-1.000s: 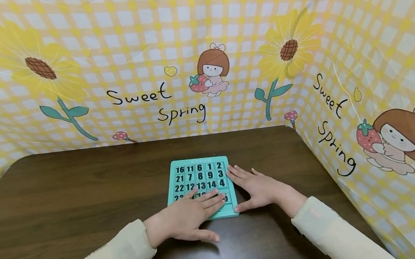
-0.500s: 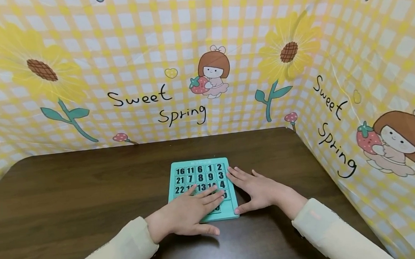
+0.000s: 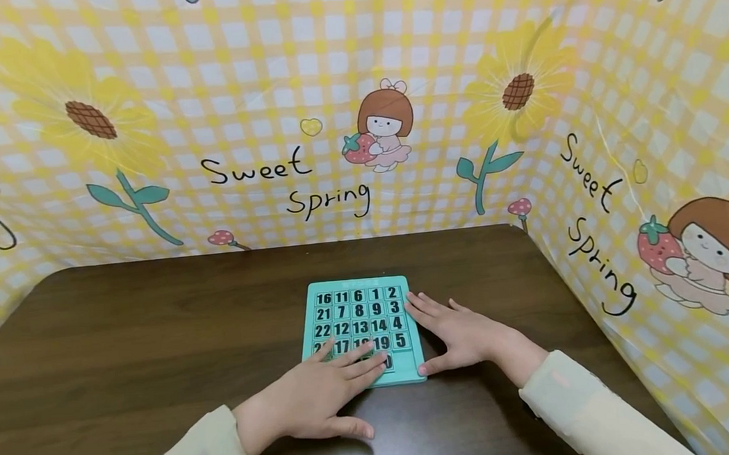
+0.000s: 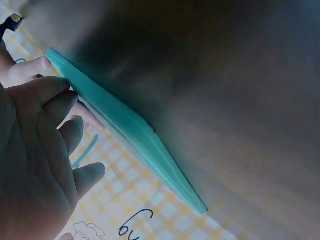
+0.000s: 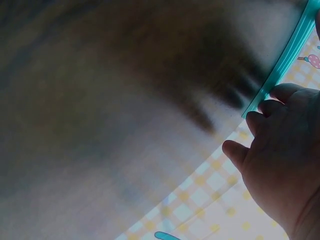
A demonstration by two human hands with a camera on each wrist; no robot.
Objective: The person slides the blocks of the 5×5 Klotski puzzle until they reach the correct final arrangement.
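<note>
A turquoise number sliding puzzle (image 3: pixel 352 284) lies flat on the table, with black numbers on its square tiles. Across its lower rows stretches my left hand (image 3: pixel 315 397), fingers spread and straight, fingertips over the bottom tiles and thumb off the near side. That hand partly hides the lower-left tiles. A vacant slot (image 3: pixel 405 359) shows at the bottom right corner, below the tile 5 (image 3: pixel 399 340). My right hand (image 3: pixel 462 336) touches the board's right edge with extended fingertips, its thumb at the near right corner. The left wrist view shows the puzzle's turquoise side (image 4: pixel 135 130) beside the fingers.
The dark brown wooden table (image 3: pixel 157 324) extends around the puzzle. A yellow checked cloth (image 3: pixel 236 68) with flowers and printed words hangs behind it and along the right side.
The tile 5 has slid up slightly into the fourth row. My left hand has then drawn back toward the lower left, uncovering 19. The right hand keeps its place at the edge.
</note>
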